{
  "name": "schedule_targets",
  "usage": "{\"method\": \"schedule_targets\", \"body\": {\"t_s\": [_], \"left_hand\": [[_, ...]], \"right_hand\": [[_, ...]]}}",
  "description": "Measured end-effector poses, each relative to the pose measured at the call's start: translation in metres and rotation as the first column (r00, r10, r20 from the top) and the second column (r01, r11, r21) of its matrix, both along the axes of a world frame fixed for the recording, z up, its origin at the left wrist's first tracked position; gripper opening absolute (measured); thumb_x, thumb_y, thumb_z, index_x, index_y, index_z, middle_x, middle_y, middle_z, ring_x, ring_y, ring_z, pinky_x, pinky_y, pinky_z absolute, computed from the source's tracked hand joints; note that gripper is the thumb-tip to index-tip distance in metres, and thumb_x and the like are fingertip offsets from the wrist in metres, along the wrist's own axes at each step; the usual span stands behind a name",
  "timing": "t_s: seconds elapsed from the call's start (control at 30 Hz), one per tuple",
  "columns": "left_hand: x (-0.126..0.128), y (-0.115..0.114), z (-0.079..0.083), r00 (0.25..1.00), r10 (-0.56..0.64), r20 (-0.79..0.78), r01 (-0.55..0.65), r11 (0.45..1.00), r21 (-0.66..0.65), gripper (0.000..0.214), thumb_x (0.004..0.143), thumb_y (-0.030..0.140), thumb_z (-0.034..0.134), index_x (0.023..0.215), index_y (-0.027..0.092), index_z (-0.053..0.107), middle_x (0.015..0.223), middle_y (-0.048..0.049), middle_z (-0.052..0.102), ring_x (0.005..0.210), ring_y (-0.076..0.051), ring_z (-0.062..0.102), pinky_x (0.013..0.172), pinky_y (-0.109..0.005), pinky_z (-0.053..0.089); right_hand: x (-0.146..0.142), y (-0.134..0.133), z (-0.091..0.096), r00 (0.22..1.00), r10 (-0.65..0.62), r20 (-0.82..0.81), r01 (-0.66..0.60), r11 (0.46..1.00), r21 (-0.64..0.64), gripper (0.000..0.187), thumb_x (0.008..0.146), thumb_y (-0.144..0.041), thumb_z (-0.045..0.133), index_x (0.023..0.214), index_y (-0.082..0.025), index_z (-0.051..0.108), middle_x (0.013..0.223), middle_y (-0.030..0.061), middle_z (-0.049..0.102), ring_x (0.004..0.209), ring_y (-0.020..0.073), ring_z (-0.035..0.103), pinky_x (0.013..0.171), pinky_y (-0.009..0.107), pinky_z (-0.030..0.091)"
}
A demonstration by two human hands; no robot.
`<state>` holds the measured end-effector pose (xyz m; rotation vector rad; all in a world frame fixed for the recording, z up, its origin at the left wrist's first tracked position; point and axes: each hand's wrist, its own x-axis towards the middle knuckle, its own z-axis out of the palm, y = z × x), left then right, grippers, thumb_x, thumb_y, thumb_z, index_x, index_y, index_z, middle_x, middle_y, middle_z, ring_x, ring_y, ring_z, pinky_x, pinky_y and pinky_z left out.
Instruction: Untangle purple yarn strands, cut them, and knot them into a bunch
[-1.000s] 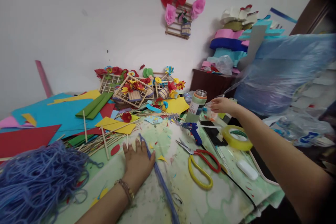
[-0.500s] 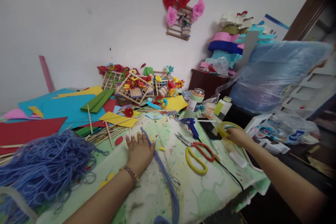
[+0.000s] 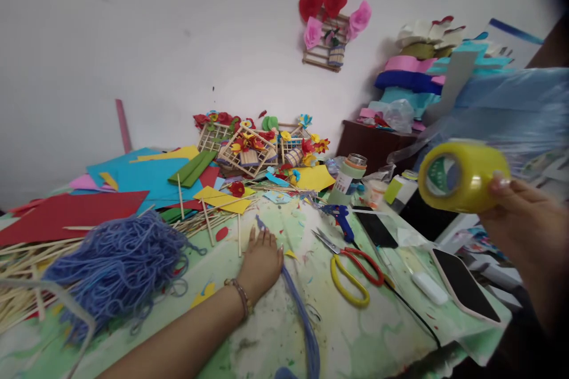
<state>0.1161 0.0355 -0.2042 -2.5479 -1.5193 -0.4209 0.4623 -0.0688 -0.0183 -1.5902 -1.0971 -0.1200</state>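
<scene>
My left hand [image 3: 262,260] lies palm down on the table with its fingers spread, pressing over the upper part of a bundle of blue yarn strands [image 3: 299,308]. The strands run from under the hand toward the table's near edge. Raised at the right, my right hand [image 3: 524,225] grips a wide roll of yellow tape [image 3: 480,174], thumb on its edge. Red-and-yellow-handled scissors [image 3: 351,269] lie right of the strands, with a blue glue gun [image 3: 340,220] beyond them. A tangled heap of blue yarn [image 3: 128,263] sits left of my left forearm.
Two phones, one black [image 3: 377,228] and one pink-edged [image 3: 466,284], lie at the right. A glass jar [image 3: 348,177] stands behind them. Coloured sheets [image 3: 89,213], thin sticks and small lattice frames with paper flowers [image 3: 249,151] fill the back and left. A black cord [image 3: 413,317] crosses the near right.
My right hand has lifted the tape roll off the table, up and to the right, uncovering the phones. My left hand stays on the yarn strands. The view has turned left.
</scene>
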Motion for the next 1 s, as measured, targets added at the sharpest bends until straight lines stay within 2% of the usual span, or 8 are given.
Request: {"method": "schedule_targets", "body": {"t_s": [0.07, 0.13, 0.23, 0.33, 0.43, 0.67, 0.9, 1.0], "left_hand": [[-0.001, 0.002, 0.000, 1.000, -0.028, 0.003, 0.028, 0.998, -0.047, 0.051, 0.094, 0.028, 0.028, 0.125, -0.002, 0.053, 0.131, -0.0246, 0.052, 0.127, -0.030, 0.045, 0.111, -0.046, 0.021], [-0.003, 0.003, 0.000, 0.999, -0.034, 0.004, 0.034, 0.997, -0.067, 0.050, 0.093, 0.030, 0.031, 0.126, -0.002, 0.052, 0.132, -0.0246, 0.051, 0.127, -0.029, 0.044, 0.109, -0.044, 0.026], [-0.006, 0.004, 0.000, 0.999, -0.052, 0.013, 0.053, 0.994, -0.091, 0.052, 0.093, 0.031, 0.031, 0.128, -0.001, 0.049, 0.135, -0.0250, 0.048, 0.129, -0.029, 0.042, 0.108, -0.043, 0.029], [-0.009, 0.003, 0.001, 0.997, -0.068, 0.022, 0.070, 0.992, -0.105, 0.052, 0.092, 0.031, 0.032, 0.129, -0.002, 0.048, 0.137, -0.0250, 0.046, 0.130, -0.030, 0.041, 0.107, -0.043, 0.030], [-0.011, 0.003, 0.002, 0.997, -0.070, 0.037, 0.074, 0.991, -0.110, 0.051, 0.091, 0.030, 0.034, 0.129, -0.002, 0.048, 0.136, -0.0248, 0.047, 0.129, -0.031, 0.042, 0.106, -0.044, 0.031], [-0.012, 0.006, 0.004, 0.994, -0.069, 0.086, 0.079, 0.989, -0.126, 0.052, 0.091, 0.030, 0.036, 0.129, -0.004, 0.048, 0.134, -0.0277, 0.047, 0.127, -0.033, 0.043, 0.105, -0.046, 0.031], [-0.009, 0.008, 0.003, 0.992, -0.053, 0.115, 0.073, 0.982, -0.176, 0.053, 0.092, 0.029, 0.034, 0.132, -0.004, 0.045, 0.137, -0.0294, 0.042, 0.131, -0.036, 0.038, 0.104, -0.051, 0.030], [-0.008, 0.008, 0.003, 0.991, -0.046, 0.123, 0.071, 0.976, -0.205, 0.054, 0.092, 0.029, 0.033, 0.133, -0.005, 0.043, 0.139, -0.0288, 0.040, 0.132, -0.037, 0.036, 0.106, -0.051, 0.028]], "right_hand": [[-0.040, 0.000, 0.016, 0.970, 0.233, -0.063, -0.214, 0.952, 0.218, 0.032, 0.081, -0.055, 0.055, 0.105, -0.035, 0.061, 0.117, 0.0106, 0.061, 0.096, 0.0225, 0.063, 0.078, 0.039, 0.050], [-0.086, 0.008, 0.023, 0.910, 0.404, -0.087, -0.373, 0.893, 0.252, 0.028, 0.072, -0.046, 0.071, 0.094, -0.029, 0.066, 0.101, 0.0097, 0.065, 0.081, 0.0205, 0.064, 0.072, 0.037, 0.050], [-0.157, 0.045, 0.008, 0.796, 0.605, -0.004, -0.605, 0.796, -0.011, 0.032, 0.068, -0.045, 0.072, 0.091, -0.025, 0.063, 0.086, 0.0054, 0.064, 0.070, 0.0211, 0.061, 0.062, 0.036, 0.050], [-0.217, 0.105, -0.031, 0.750, 0.606, 0.264, -0.557, 0.794, -0.241, 0.023, 0.075, -0.037, 0.067, 0.090, -0.020, 0.061, 0.090, 0.0061, 0.064, 0.082, 0.0221, 0.059, 0.075, 0.035, 0.048], [-0.256, 0.166, -0.077, 0.653, 0.668, 0.356, -0.477, 0.728, -0.492, 0.018, 0.078, -0.029, 0.065, 0.091, -0.017, 0.062, 0.097, 0.0087, 0.064, 0.091, 0.0230, 0.058, 0.081, 0.033, 0.045], [-0.281, 0.237, -0.142, 0.610, 0.721, 0.329, -0.447, 0.656, -0.608, 0.015, 0.078, -0.026, 0.066, 0.086, -0.013, 0.067, 0.093, 0.0125, 0.067, 0.087, 0.0247, 0.061, 0.076, 0.033, 0.046], [-0.270, 0.254, -0.156, 0.418, 0.867, 0.270, -0.564, 0.481, -0.672, 0.029, 0.079, -0.020, 0.062, 0.107, -0.013, 0.066, 0.112, 0.0135, 0.065, 0.104, 0.0258, 0.059, 0.091, 0.034, 0.044], [-0.266, 0.259, -0.159, 0.404, 0.877, 0.259, -0.575, 0.464, -0.674, 0.034, 0.079, -0.016, 0.059, 0.113, -0.011, 0.064, 0.119, 0.0148, 0.062, 0.113, 0.0281, 0.055, 0.098, 0.038, 0.040]]}}
